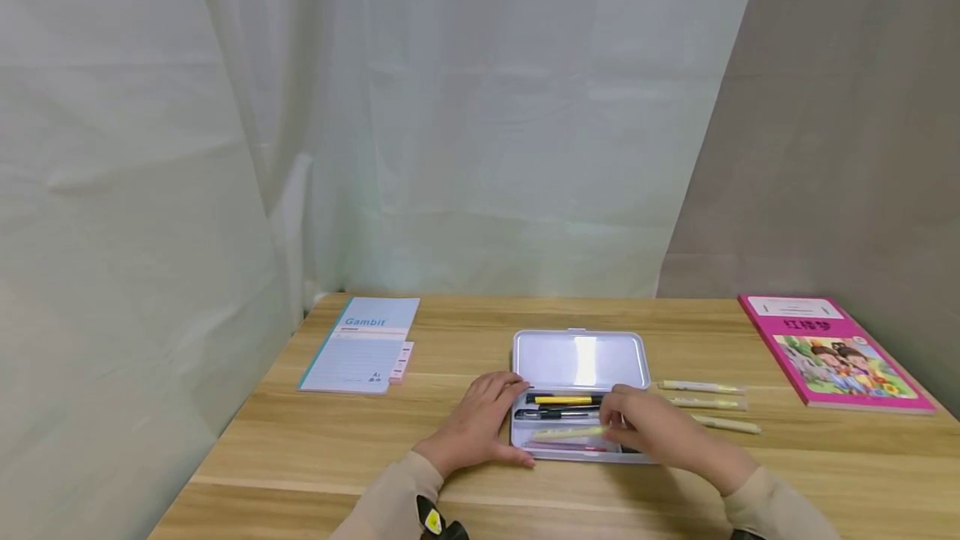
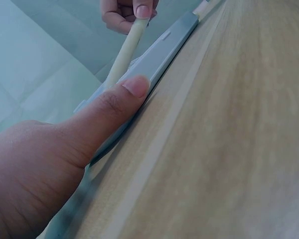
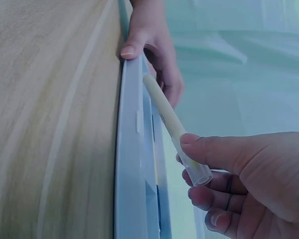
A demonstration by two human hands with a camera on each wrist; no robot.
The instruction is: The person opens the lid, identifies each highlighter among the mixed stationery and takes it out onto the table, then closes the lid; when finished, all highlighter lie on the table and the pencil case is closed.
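An open white pencil case lies on the table with its lid folded back. My left hand holds the case's left end, thumb along the front side and fingers toward the back corner. Above the tray, my right hand pinches a pale yellow pen between thumb and fingers. That pen is tilted, its clear end by the fingers and its other end low over the tray's left part. Inside lie a black-and-yellow pen, a dark clear-barrelled pen and a reddish pen. The right hand hides the tray's right part.
Three pale yellow pens lie right of the case on the wooden table. A pink picture book is at far right. At left lies a light blue notebook with pink tabs beside it. A curtain hangs behind.
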